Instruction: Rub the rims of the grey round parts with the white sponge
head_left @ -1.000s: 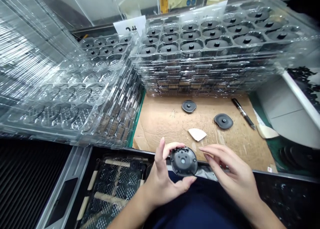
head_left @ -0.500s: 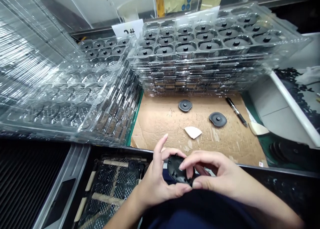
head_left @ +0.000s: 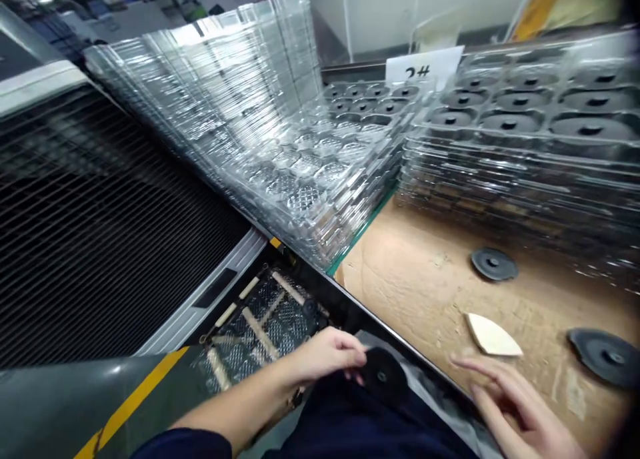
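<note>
My left hand [head_left: 327,357] holds a round black plastic disc [head_left: 384,376] low over my lap, just below the bench's front edge. My right hand [head_left: 515,402] hovers to the right with fingers spread, holding nothing, its fingertips over the front of the cardboard sheet [head_left: 430,285]. On that cardboard lie two more black discs, one near the tray stack [head_left: 494,264] and one at the right [head_left: 605,356], plus a small white wedge-shaped scrap [head_left: 493,335].
A stack of clear blister trays [head_left: 300,179] with empty pockets sits left of centre; more clear trays lean behind it. A stack of trays filled with black discs [head_left: 530,132] stands at the right behind a "2#" label [head_left: 423,69]. A black mesh conveyor [head_left: 100,225] runs along the left.
The view has swung left. My right hand has let go of the disc and moved right toward the cardboard. My left hand keeps the disc and has lowered it.
</note>
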Demonstrator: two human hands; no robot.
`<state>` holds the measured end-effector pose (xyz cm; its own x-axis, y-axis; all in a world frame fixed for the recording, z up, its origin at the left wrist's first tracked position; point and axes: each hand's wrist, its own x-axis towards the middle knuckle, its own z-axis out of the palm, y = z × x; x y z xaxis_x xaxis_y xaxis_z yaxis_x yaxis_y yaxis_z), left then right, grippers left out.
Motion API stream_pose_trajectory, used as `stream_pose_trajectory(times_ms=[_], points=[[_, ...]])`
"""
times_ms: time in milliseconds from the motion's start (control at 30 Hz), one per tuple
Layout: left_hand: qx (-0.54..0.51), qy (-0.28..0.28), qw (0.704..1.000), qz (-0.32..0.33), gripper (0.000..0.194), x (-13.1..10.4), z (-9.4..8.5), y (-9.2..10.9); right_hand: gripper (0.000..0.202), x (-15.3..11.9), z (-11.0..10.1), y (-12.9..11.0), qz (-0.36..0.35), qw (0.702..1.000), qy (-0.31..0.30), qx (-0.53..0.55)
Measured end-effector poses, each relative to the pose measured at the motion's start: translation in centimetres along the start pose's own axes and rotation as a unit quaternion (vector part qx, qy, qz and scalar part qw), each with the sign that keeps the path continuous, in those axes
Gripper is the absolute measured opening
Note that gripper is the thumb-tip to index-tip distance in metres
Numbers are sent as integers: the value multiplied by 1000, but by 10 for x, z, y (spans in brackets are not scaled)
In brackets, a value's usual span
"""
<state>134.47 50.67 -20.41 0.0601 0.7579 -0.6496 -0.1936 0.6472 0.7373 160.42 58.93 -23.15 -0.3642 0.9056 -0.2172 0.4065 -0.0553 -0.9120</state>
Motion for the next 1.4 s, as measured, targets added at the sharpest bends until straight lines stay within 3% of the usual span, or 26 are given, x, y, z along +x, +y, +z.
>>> stream_pose_trajectory(times_ms=[67, 133, 200, 300, 400, 500, 633, 733, 800, 867, 933, 1000, 1100, 1200, 1300, 1333, 1400], points=[[-4, 100, 995, -3, 37, -5, -39, -23, 29, 12, -1, 22, -122, 979, 29, -158], [-8, 201, 980, -8, 36, -9, -83, -43, 27, 20, 2, 37, -204, 952, 13, -228], [-2, 290, 957, -16, 34, -10, -129, -57, 23, 24, 10, 46, -264, 927, 8, -266], [42, 395, 917, -37, 34, 1, -187, -71, 21, 22, 23, 55, -302, 889, 57, -338], [113, 442, 888, -59, 30, 26, -221, -86, 19, 20, 30, 61, -304, 871, 78, -377], [174, 449, 873, -75, 27, 57, -233, -107, 17, 20, 31, 65, -307, 865, 86, -386], [220, 469, 852, -72, 28, 89, -231, -136, 15, 20, 34, 64, -295, 860, 116, -399], [235, 498, 833, -47, 29, 96, -230, -153, 15, 13, 34, 55, -293, 868, 115, -385], [236, 514, 824, -26, 31, 90, -232, -159, 15, 8, 30, 44, -284, 880, 110, -364], [233, 521, 821, -3, 32, 77, -235, -160, 17, 5, 24, 32, -251, 889, 168, -344], [231, 511, 827, 22, 31, 63, -234, -158, 27, 11, 18, 24, -191, 873, 261, -365], [231, 479, 846, 42, 31, 51, -225, -150, 44, 23, 14, 22, -157, 846, 299, -412], [233, 365, 900, 58, 36, 45, -190, -125, 46, 41, 10, 28, -171, 841, 259, -443], [245, 143, 956, 74, 28, 42, -138, -80, 37, 45, 11, 30, -176, 856, 266, -406], [259, -122, 956, 61, 25, 34, -92, -21, 41, 39, 15, 26, -169, 852, 329, -371], [264, -170, 947, 63, 25, 33, -80, -1, 41, 37, 15, 24, -166, 846, 343, -373], [266, -207, 939, 73, 27, 35, -61, 36, 41, 33, 14, 22, -154, 844, 327, -396]])
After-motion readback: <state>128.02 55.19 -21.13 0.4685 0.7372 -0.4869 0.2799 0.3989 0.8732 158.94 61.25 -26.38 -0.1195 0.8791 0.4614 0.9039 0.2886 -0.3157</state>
